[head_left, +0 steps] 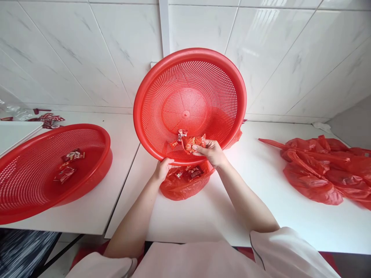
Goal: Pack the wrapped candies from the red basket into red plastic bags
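Note:
A red plastic colander basket (185, 96) is tilted toward me above the table. My left hand (164, 168) is closed on its lower rim. Inside the basket, near that rim, my right hand (211, 151) grips a red snack packet (189, 143) between thumb and fingers. Beside it lies a small red-and-white packet (182, 135), partly covered by the gripped one. Below the basket stands an open red plastic bag (185, 189) with several small wrapped packets (194, 172) in it. The basket's rim hides the back of the bag.
On the left sits another red basket (104, 154) holding several packets (65, 174). Filled red plastic bags (321, 170) lie on the white table (237, 216) at right. A tiled wall (116, 50) rises behind. Several packets (49, 119) and a white tray (17, 131) are at far left.

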The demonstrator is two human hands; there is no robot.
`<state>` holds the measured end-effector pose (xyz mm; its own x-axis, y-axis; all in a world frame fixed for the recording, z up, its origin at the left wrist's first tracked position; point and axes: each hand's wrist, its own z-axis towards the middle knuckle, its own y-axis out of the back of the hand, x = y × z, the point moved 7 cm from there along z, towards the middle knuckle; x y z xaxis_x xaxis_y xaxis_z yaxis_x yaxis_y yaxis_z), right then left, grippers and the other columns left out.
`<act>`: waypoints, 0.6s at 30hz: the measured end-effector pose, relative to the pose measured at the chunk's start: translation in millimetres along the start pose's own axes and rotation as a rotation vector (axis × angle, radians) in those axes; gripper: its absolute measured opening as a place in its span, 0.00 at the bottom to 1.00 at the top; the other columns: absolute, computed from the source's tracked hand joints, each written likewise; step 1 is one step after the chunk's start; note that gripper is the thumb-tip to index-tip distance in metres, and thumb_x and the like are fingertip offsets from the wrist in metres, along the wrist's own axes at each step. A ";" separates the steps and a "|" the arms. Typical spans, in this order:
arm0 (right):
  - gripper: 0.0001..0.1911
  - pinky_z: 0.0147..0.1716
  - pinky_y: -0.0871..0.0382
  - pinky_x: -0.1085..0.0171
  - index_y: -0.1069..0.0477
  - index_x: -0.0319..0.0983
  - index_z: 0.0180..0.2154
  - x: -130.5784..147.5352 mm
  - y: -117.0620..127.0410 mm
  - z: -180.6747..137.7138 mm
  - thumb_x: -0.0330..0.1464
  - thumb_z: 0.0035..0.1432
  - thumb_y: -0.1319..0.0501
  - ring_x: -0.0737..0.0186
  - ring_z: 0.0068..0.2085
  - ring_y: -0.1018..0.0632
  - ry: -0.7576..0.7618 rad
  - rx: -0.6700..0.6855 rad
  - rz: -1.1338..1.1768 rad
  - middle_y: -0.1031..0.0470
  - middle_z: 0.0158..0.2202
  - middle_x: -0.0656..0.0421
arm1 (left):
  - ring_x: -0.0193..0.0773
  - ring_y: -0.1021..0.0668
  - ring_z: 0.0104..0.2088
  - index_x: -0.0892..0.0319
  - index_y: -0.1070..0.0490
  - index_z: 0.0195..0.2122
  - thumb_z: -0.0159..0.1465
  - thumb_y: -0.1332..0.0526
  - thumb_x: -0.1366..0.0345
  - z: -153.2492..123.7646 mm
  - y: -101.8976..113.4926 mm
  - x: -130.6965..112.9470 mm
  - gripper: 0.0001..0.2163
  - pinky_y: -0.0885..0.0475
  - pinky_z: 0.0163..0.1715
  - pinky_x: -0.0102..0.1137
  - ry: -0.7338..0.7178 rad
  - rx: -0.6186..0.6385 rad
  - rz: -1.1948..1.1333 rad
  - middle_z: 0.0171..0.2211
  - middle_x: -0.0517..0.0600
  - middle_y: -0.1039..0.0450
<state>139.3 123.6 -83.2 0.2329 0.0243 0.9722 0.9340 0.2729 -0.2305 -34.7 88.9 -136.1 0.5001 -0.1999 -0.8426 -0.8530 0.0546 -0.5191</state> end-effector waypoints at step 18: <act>0.17 0.32 0.21 0.65 0.23 0.36 0.34 -0.6 0.6 -2.7 0.40 0.43 0.27 0.62 0.30 0.19 0.009 -0.088 0.070 0.20 0.30 0.57 | 0.51 0.20 0.44 0.63 0.25 0.41 0.51 0.39 0.68 0.9 -0.1 -3.6 0.15 0.25 0.42 0.42 -0.036 -0.003 0.021 0.41 0.54 0.21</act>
<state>140.5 121.2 -84.0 0.3001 0.0316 0.9534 0.9356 0.1851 -0.3007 -36.2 90.5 -133.2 0.4872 -0.1631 -0.8579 -0.8637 0.0552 -0.5009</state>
